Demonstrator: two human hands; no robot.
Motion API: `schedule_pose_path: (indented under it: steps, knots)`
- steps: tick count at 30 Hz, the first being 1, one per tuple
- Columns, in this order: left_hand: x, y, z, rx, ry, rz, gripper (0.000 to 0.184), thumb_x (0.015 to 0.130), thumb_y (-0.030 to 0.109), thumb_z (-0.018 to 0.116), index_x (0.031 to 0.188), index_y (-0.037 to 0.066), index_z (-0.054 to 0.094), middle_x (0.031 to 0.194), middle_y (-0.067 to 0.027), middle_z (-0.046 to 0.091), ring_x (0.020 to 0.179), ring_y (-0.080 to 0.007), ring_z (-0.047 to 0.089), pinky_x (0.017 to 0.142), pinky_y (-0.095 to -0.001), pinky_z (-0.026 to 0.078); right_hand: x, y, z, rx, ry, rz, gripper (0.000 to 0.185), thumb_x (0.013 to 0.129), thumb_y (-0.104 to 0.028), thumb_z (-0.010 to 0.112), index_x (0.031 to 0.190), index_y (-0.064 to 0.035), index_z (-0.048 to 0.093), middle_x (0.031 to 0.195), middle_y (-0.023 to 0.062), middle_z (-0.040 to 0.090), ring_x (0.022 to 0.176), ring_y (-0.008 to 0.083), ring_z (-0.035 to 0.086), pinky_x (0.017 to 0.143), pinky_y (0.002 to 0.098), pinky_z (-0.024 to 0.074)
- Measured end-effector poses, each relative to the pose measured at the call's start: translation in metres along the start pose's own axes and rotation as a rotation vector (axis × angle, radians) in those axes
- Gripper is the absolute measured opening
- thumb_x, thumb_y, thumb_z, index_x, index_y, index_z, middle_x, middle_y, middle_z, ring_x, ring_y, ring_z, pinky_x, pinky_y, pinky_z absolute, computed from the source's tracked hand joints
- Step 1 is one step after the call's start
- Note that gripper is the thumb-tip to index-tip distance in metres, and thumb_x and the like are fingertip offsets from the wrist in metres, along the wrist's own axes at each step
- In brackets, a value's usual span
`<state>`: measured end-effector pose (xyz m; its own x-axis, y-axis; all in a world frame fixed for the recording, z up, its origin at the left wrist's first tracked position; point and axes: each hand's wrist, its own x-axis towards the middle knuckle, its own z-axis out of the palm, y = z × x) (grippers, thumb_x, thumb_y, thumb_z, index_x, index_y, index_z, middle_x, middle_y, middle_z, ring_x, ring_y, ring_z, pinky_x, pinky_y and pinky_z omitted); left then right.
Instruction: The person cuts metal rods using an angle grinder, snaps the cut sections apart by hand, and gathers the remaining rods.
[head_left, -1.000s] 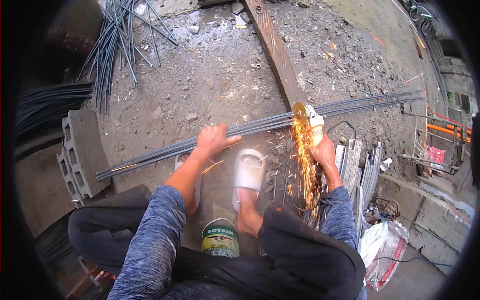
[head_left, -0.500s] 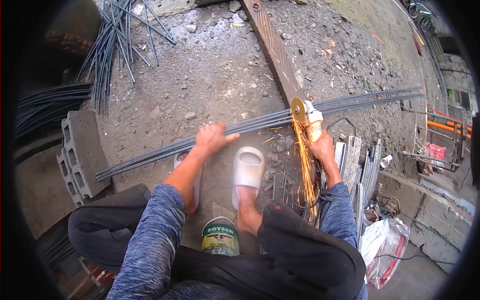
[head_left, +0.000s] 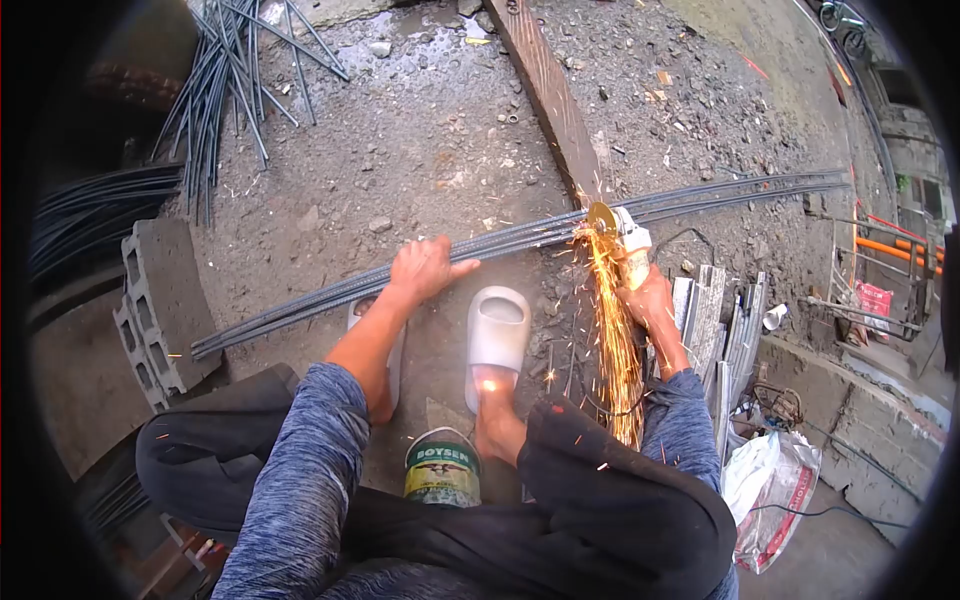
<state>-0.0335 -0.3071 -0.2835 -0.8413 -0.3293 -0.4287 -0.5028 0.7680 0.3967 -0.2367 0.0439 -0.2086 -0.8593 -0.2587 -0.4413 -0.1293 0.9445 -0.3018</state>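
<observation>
Amid streaming sparks, the right hand (head_left: 652, 305) stayed clamped on an angle grinder (head_left: 622, 238) whose disc met the bundle of steel bars (head_left: 500, 240) beside the plank (head_left: 555, 100), while the left hand's (head_left: 422, 270) grip rested on the bars' left stretch.

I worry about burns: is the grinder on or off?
On: the grinder throws a stream of orange sparks from its disc beside the bars.
</observation>
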Motion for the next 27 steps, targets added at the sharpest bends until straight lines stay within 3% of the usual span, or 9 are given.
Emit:
schedule_pose_path:
  steps: [2, 5, 6, 8, 27]
  knots:
    - [0.0, 0.0, 0.001, -0.01, 0.012, 0.007, 0.075, 0.083, 0.077, 0.064, 0.09, 0.003, 0.068, 0.088, -0.027, 0.073, 0.086, -0.0454, 0.073, 0.075, -0.0549, 0.058, 0.009, 0.024, 0.014, 0.045, -0.031, -0.121, 0.055, 0.074, -0.023, 0.079, 0.115, 0.0084, 0.06, 0.103, 0.0315, 0.072, 0.099, 0.0463, 0.071, 0.088, 0.0479, 0.0559]
    - [-0.001, 0.006, -0.012, -0.016, -0.09, -0.036, 0.074, 0.084, 0.075, 0.065, 0.099, 0.003, 0.071, 0.098, -0.0253, 0.075, 0.095, -0.0444, 0.072, 0.082, -0.0544, 0.058, 0.0, 0.0, 0.004, -0.068, 0.006, 0.057, 0.055, 0.071, -0.022, 0.079, 0.114, 0.0084, 0.06, 0.102, 0.0309, 0.072, 0.098, 0.0459, 0.071, 0.087, 0.0474, 0.0564]
    - [-0.001, 0.004, -0.009, -0.012, -0.063, -0.023, 0.074, 0.084, 0.076, 0.065, 0.096, 0.003, 0.07, 0.095, -0.0257, 0.074, 0.092, -0.0449, 0.072, 0.079, -0.0546, 0.058, 0.0, 0.0, 0.004, -0.027, 0.01, 0.05, 0.055, 0.071, -0.023, 0.077, 0.112, 0.0084, 0.06, 0.103, 0.0309, 0.072, 0.098, 0.0453, 0.072, 0.086, 0.0473, 0.0566]
    - [0.001, 0.0, -0.001, -0.01, -0.006, 0.005, 0.075, 0.083, 0.077, 0.064, 0.091, 0.003, 0.068, 0.088, -0.0265, 0.073, 0.085, -0.046, 0.072, 0.075, -0.055, 0.058, -0.004, 0.001, 0.003, -0.039, 0.011, 0.034, 0.053, 0.071, -0.024, 0.076, 0.111, 0.0082, 0.06, 0.103, 0.0309, 0.072, 0.098, 0.0451, 0.072, 0.086, 0.0476, 0.0566]
    - [0.0, 0.0, -0.002, -0.008, 0.005, 0.02, 0.077, 0.083, 0.079, 0.063, 0.09, 0.002, 0.067, 0.087, -0.0274, 0.073, 0.085, -0.0468, 0.072, 0.074, -0.0553, 0.058, -0.009, 0.006, 0.007, -0.063, 0.004, 0.056, 0.054, 0.072, -0.024, 0.078, 0.11, 0.0094, 0.058, 0.1, 0.0333, 0.072, 0.097, 0.0476, 0.071, 0.086, 0.0504, 0.0563]
